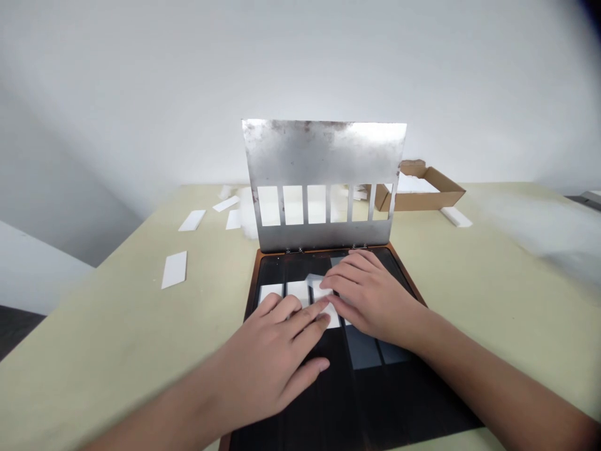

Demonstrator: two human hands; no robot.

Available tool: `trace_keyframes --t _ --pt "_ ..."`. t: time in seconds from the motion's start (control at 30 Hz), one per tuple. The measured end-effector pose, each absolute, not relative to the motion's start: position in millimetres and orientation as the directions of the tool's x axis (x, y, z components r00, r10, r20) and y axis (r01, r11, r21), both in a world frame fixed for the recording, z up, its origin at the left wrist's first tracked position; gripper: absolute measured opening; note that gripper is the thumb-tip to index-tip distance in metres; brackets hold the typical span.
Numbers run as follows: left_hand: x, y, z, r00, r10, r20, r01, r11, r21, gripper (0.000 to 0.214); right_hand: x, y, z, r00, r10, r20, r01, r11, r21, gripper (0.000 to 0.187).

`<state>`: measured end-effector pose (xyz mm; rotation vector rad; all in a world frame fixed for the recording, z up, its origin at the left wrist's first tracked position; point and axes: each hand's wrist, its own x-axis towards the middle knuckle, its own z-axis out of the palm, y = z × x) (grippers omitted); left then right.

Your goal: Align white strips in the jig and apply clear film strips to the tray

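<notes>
A hinged metal jig lies in front of me, its black base (291,388) flat and its silver lid (323,153) with a row of rectangular cut-outs standing upright. White cards (297,290) lie side by side on the base. My left hand (277,351) is spread over them, fingers extended, its index fingertip on a card near the middle. My right hand (369,297) has thumb and fingers close together at the upper end of that same card, on a thin translucent film (313,277). Its palm hides the cards to the right.
Loose white cards (174,270) are scattered on the pale yellow table (117,332) at the left. Behind the lid at right stands an open cardboard box (425,200) holding white material. A white stack (455,217) lies beside it. A white wall rises behind.
</notes>
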<state>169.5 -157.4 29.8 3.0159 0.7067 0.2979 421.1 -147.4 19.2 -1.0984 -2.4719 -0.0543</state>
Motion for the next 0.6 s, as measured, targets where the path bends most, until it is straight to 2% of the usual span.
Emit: trace_keyframes --t 0.13,0.23,0.43,0.6 --pt "169.1 -156.5 30.3 0.882 0.437 0.174 0.434 -0.899 0.061 0.039 420.4 -146.9 16.3 -0.572 0.738 0.36 0.75 0.647 -0.136 0.037" --pt "169.6 -156.6 31.2 0.883 0.442 0.161 0.439 -0.897 0.052 0.041 418.2 -146.9 13.8 -0.556 0.761 0.334 0.773 0.621 -0.129 0.044" --pt "170.4 -160.4 31.2 0.871 0.454 0.187 0.452 -0.89 0.055 0.038 414.4 -145.7 12.2 -0.521 0.773 0.362 0.793 0.595 -0.13 0.047" --pt "168.7 -161.9 29.8 0.868 0.455 0.198 0.452 -0.89 0.062 0.041 415.4 -144.1 9.9 -0.526 0.77 0.361 0.799 0.593 -0.102 0.034"
